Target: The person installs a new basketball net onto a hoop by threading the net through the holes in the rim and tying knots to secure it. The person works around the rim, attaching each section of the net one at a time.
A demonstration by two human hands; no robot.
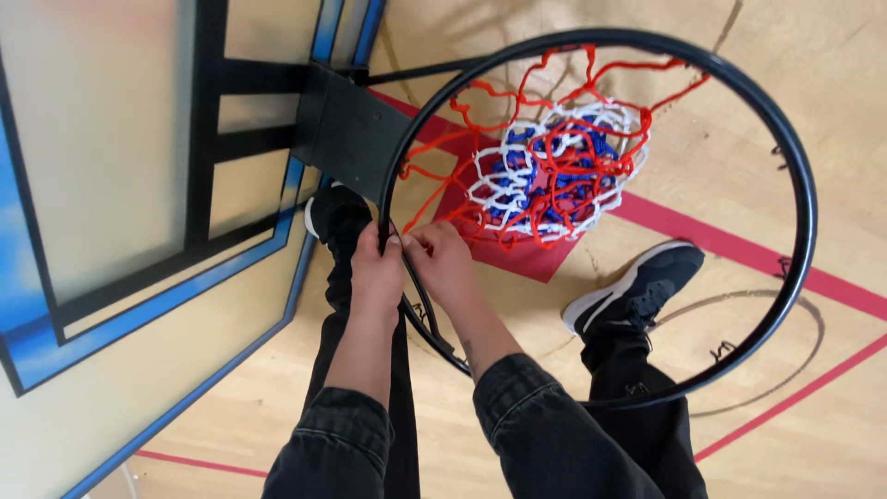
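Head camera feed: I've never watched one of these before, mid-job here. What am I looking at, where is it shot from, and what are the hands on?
There is one picture, taken from a camera worn on a person's head, looking straight down past their arms. There is no machine, just two bare hands in dark sleeves. The big black ring is a basketball rim, laid over a wooden gym floor with red lines. Its backboard, with blue and black edging, lies at the left. A red, white and blue net is bunched inside the rim, hooked on along part of it. The left hand and right hand meet at the near-left edge of the rim, pinching red net cord there. Below you see the person's dark trousers and black shoes.
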